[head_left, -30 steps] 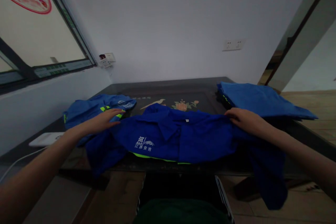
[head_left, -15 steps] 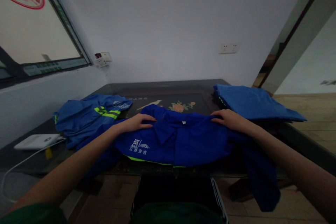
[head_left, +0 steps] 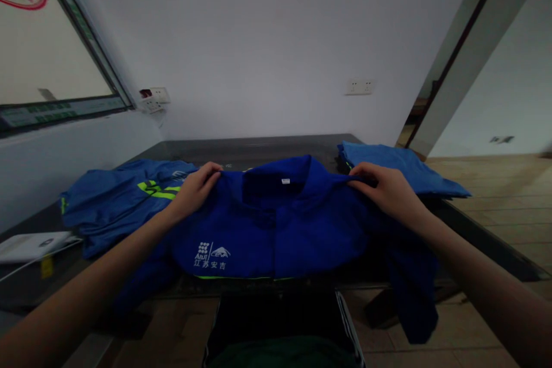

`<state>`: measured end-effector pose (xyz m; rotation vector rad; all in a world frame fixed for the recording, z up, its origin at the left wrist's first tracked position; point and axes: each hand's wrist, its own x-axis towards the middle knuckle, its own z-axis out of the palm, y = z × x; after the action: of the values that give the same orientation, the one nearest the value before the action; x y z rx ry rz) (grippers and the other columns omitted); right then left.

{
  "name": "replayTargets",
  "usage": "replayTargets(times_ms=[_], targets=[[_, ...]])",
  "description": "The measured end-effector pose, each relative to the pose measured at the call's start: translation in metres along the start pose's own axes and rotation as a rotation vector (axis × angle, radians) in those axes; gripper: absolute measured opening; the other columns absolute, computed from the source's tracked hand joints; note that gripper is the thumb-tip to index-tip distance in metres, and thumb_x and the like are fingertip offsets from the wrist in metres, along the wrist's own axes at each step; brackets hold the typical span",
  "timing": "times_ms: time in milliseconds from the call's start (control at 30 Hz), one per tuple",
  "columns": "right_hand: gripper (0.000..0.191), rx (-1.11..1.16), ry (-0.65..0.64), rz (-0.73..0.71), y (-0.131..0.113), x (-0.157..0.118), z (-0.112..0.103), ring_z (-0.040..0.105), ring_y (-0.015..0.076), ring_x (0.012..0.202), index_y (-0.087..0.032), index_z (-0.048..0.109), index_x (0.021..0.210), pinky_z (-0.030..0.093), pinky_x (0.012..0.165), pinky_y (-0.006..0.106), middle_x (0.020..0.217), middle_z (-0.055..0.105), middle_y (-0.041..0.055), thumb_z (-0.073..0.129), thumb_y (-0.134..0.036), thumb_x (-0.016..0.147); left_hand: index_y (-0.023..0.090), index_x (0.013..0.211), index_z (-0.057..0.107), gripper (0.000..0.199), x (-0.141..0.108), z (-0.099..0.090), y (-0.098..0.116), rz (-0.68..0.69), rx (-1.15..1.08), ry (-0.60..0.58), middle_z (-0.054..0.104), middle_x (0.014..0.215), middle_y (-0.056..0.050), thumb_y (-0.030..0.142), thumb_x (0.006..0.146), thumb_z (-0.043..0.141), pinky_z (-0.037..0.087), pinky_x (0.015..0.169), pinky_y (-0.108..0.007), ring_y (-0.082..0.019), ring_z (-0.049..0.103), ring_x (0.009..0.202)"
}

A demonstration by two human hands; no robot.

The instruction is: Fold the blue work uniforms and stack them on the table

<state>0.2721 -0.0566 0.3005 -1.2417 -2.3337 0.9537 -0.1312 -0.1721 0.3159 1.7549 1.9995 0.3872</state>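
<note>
A dark blue work jacket (head_left: 319, 236) with a collar and a white printed logo on its chest lies across the front of the dark table. My left hand (head_left: 198, 187) pinches the jacket at the shoulder left of the collar. At the opposite shoulder, my right hand (head_left: 383, 187) grips the cloth between thumb and fingers. The collar stands up between my hands, with a small white label inside it. One sleeve hangs over the table's front edge on the right.
A lighter blue garment (head_left: 112, 195) with yellow-green strips lies crumpled at the left. Folded blue clothes (head_left: 388, 164) are stacked at the right. A white device (head_left: 32, 246) with a cable sits at the left edge. Behind the table (head_left: 259, 146) rises a white wall with sockets.
Both hands have gone from resting on the jacket to gripping its shoulders. The collar has risen and opened, covering the flower picture on the table. The view has shifted slightly right.
</note>
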Motion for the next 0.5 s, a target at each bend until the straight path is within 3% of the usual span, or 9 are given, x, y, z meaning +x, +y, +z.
replayTargets(times_ms=[167, 267, 400, 500], targets=[[0.021, 0.029, 0.127, -0.071, -0.009, -0.001, -0.016, 0.065, 0.0232, 0.084, -0.022, 0.069, 0.081, 0.051, 0.076, 0.036, 0.09, 0.07, 0.0062, 0.053, -0.035, 0.086, 0.022, 0.095, 0.058, 0.031, 0.002, -0.025, 0.013, 0.05, -0.107, -0.034, 0.066, 0.093, -0.004, 0.049, 0.081, 0.053, 0.05, 0.081, -0.033, -0.022, 0.061, 0.088], [0.024, 0.063, 0.137, -0.069, -0.013, 0.0, -0.017, 0.065, 0.0233, 0.084, -0.022, 0.071, 0.083, 0.051, 0.078, 0.037, 0.09, 0.07, 0.0065, 0.051, -0.035, 0.087, 0.022, 0.085, 0.06, 0.031, -0.002, -0.033, 0.016, 0.061, -0.145, 0.011, 0.066, 0.086, -0.003, 0.05, 0.072, 0.063, 0.05, 0.077, -0.032, -0.022, 0.061, 0.082], [0.026, 0.092, 0.119, -0.006, -0.012, 0.001, -0.012, 0.067, 0.0249, 0.088, -0.024, 0.071, 0.095, 0.051, 0.08, 0.039, 0.092, 0.073, 0.0045, 0.048, -0.034, 0.087, 0.02, 0.071, 0.06, 0.029, -0.006, -0.033, 0.022, -0.005, -0.209, 0.072, 0.061, 0.069, -0.001, 0.047, 0.08, 0.055, 0.048, 0.062, -0.027, -0.018, 0.057, 0.066], [0.027, 0.041, 0.212, 0.05, -0.004, 0.004, -0.011, 0.067, 0.0258, 0.083, -0.023, 0.07, 0.096, 0.051, 0.077, 0.039, 0.088, 0.073, 0.0045, 0.048, -0.037, 0.087, 0.02, 0.064, 0.057, 0.033, -0.003, -0.034, 0.035, 0.016, -0.199, 0.119, 0.057, 0.063, 0.0, 0.045, 0.083, 0.048, 0.046, 0.059, -0.026, -0.017, 0.055, 0.062]])
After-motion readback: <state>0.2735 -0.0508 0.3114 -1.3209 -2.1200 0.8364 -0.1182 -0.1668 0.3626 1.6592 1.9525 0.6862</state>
